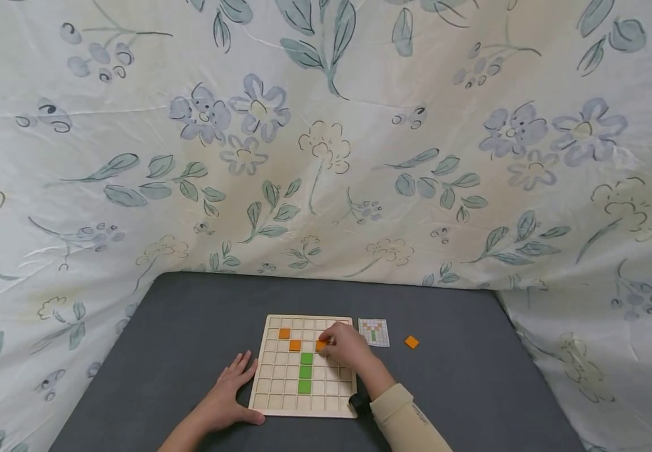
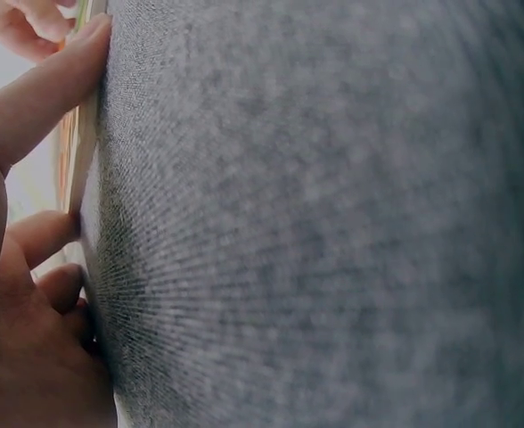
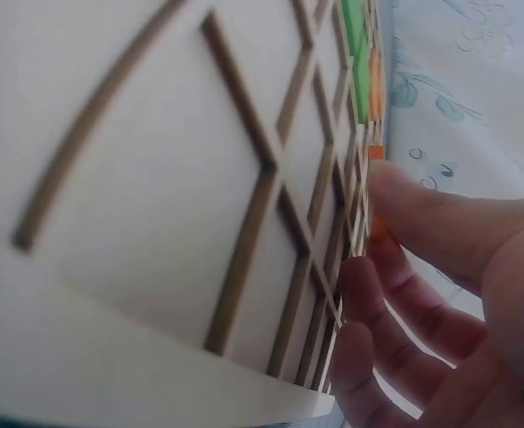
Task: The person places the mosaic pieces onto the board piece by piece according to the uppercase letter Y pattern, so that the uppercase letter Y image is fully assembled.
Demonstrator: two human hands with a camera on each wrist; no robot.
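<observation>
A wooden grid board [image 1: 282, 405] lies on the dark table. Three green tiles [image 1: 306, 371] sit in a column on it, and two orange tiles [image 1: 295, 345] lie diagonally up and left of them. My right hand [image 1: 351, 347] is over the board's upper right part and pinches another orange tile [image 1: 320, 346] at a grid cell; whether that tile is fully down in the cell is hard to tell. In the right wrist view, the thumb [image 3: 422, 209] and fingertips meet at this tile. My left hand [image 1: 223, 395] touches the board's left edge, with spread fingers and the thumb at the near left corner.
A small pattern card [image 1: 374, 333] with a coloured grid lies just right of the board. Farther right is a loose orange tile [image 1: 412, 342]. Flower-printed cloth [image 1: 326, 188] hangs behind the table [image 1: 450, 389] and at its sides.
</observation>
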